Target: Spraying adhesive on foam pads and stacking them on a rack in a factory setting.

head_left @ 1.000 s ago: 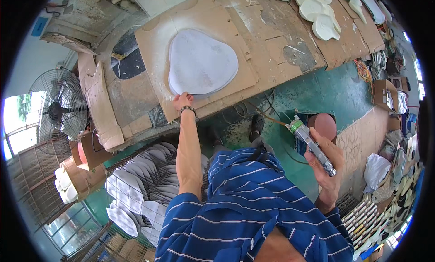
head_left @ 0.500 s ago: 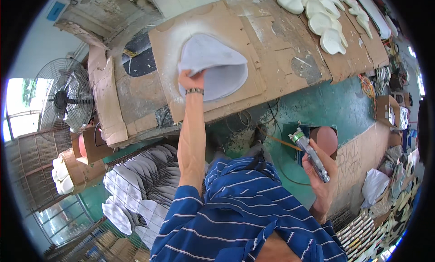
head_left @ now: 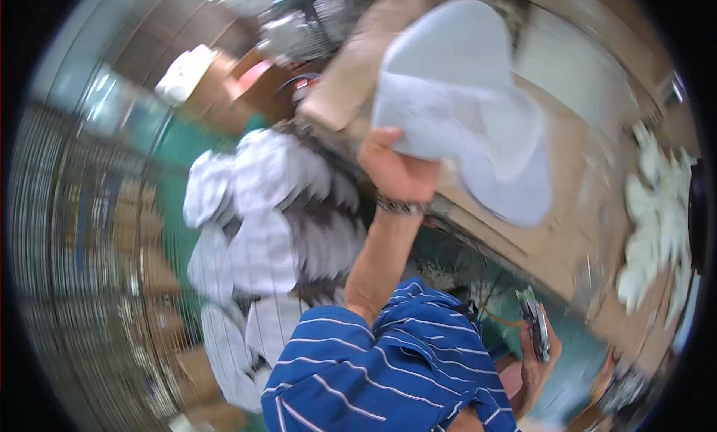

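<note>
Left hand (head_left: 394,171) gripping floppy pale-grey heart-shaped foam sheet (head_left: 467,103) above brown cardboard-covered bench (head_left: 567,230) (pretty blurry); right hand (head_left: 532,357) clenched around slim metal spray tool (head_left: 535,333).

The left hand (head_left: 396,171) held a pale grey sheet (head_left: 467,107) above the cardboard-covered bench (head_left: 567,230); the right hand (head_left: 536,357) gripped a spray gun (head_left: 535,324)

Head view. Left hand (head_left: 396,171) at centre, raised, gripping a flat sheet piece (head_left: 470,103) that extends toward 1 o'clock over the cardboard-covered bench (head_left: 567,238). Stacked pieces (head_left: 261,230) lie at 9 o'clock of that hand. Right hand (head_left: 534,357), at 5 o'clock, holds a spray tool (head_left: 536,329). More cut pieces (head_left: 650,230) lie on the bench at 3 o'clock.
</note>
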Available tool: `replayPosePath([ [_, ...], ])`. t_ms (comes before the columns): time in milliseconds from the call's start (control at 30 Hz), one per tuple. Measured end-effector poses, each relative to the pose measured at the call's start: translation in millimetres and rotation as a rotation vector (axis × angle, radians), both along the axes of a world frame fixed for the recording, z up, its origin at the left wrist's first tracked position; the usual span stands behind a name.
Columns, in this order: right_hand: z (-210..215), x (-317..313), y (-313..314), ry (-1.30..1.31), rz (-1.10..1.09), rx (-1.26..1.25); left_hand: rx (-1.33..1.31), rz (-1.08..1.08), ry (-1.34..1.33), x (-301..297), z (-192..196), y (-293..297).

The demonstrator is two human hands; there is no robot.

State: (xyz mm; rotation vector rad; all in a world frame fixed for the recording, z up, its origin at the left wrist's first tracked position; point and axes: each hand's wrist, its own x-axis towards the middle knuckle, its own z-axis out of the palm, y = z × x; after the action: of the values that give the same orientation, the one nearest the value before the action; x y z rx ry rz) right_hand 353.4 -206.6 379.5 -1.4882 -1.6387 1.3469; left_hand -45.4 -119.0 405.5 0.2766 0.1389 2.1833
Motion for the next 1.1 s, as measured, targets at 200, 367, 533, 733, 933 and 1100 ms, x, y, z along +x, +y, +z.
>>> replayPosePath([
  [200, -3.7, -31.6, 58.0, -0.139, 0.464, 0.004, -0.090, 0.416, -0.044, -12.4, 10.4, -160.2],
  [367, -6.7, -97.4, 77.2, -0.151, 0.710, 0.126, -0.090, 0.749, -0.041, -63.3, -9.8, -269.8],
  [533, 1.7, -167.2, 71.8, -0.139, 0.842, 0.088, -0.129, 1.126, -0.017, -193.2, -41.8, -378.7],
  [733, 1.1, -228.5, 65.1, -0.198, 0.977, 0.082, -0.128, 1.372, 0.119, -323.2, -42.1, -527.0],
  [933, -7.4, -253.2, 63.5, -0.230, 0.965, 0.087, -0.268, 1.570, 0.066, -309.5, -151.0, -602.0],
  [1100, -12.3, -252.0, 64.7, -0.242, 0.925, 0.062, -1.082, 1.473, -0.608, -297.7, -277.2, -591.5],
])
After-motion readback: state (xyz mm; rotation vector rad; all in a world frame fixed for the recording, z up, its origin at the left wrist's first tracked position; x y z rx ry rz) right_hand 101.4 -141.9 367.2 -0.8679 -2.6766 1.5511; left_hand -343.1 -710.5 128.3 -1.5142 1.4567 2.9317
